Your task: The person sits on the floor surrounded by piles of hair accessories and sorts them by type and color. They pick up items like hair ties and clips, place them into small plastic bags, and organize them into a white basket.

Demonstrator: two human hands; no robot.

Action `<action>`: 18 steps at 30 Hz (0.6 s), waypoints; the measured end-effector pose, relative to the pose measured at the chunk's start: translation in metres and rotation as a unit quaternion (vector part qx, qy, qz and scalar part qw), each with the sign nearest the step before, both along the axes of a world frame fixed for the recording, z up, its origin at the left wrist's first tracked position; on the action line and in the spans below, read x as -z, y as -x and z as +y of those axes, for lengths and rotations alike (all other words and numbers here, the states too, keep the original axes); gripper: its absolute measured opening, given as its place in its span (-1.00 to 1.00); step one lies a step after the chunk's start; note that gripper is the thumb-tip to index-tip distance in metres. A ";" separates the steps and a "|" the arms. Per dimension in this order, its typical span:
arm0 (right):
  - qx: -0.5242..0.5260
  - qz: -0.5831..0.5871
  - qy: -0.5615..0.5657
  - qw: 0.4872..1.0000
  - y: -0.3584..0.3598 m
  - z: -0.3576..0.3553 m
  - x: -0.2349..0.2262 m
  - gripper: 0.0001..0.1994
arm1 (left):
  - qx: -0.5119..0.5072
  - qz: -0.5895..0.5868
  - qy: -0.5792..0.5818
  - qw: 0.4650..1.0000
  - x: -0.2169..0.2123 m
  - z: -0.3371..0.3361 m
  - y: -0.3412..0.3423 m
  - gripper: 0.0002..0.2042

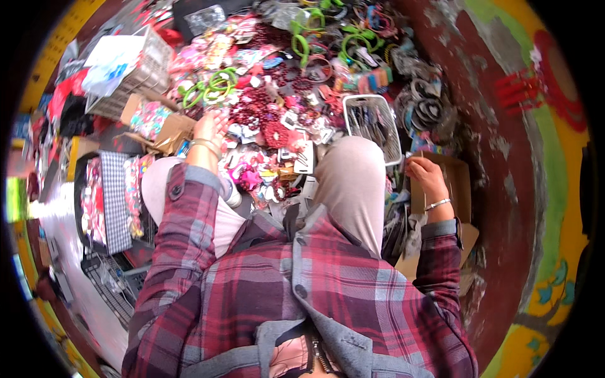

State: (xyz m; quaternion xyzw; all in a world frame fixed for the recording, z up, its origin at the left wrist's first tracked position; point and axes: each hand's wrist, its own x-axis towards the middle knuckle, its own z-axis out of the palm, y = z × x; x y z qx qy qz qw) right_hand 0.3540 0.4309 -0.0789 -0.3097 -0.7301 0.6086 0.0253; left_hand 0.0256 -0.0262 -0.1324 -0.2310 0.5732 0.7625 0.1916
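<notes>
My left hand (211,128) reaches over the heap with its fingers stretched out and slightly blurred; nothing shows in it. Close beside it stands an open cardboard box (176,131) with colourful pieces inside. Dark red beaded hair ties (275,133) and a pink flower-like piece (246,177) lie to its right. My right hand (429,179) is closed, thumb and fingers pressed together above the edge of another cardboard box (459,184). What it pinches, if anything, is too small to make out. A white basket (397,149) of dark, slim items sits just left of that hand.
Green headbands (302,50) and black rings (427,112) lie among the far goods. At the left are a pale plastic crate (153,63) and a bin with a checked cloth (116,201). A maroon wall (498,183) bounds the right; my knees flank the heap.
</notes>
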 end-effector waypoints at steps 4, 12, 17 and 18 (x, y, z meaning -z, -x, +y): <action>-0.128 0.087 -0.160 0.975 0.101 -0.096 -0.085 -0.81 | -0.059 -0.012 0.037 0.998 0.030 -0.031 -0.003 -0.81; -0.531 0.252 -0.363 0.723 0.143 -0.291 -0.113 -0.92 | -0.139 -0.049 0.043 0.988 0.049 -0.066 -0.024 -0.74; -0.702 0.136 -0.361 0.599 0.126 -0.309 -0.038 -0.87 | -0.131 -0.049 0.073 0.988 0.066 -0.070 -0.018 -0.81; -0.718 0.122 -0.360 0.583 0.130 -0.312 -0.042 -0.86 | -0.120 -0.049 0.078 0.989 0.078 -0.074 -0.016 -0.83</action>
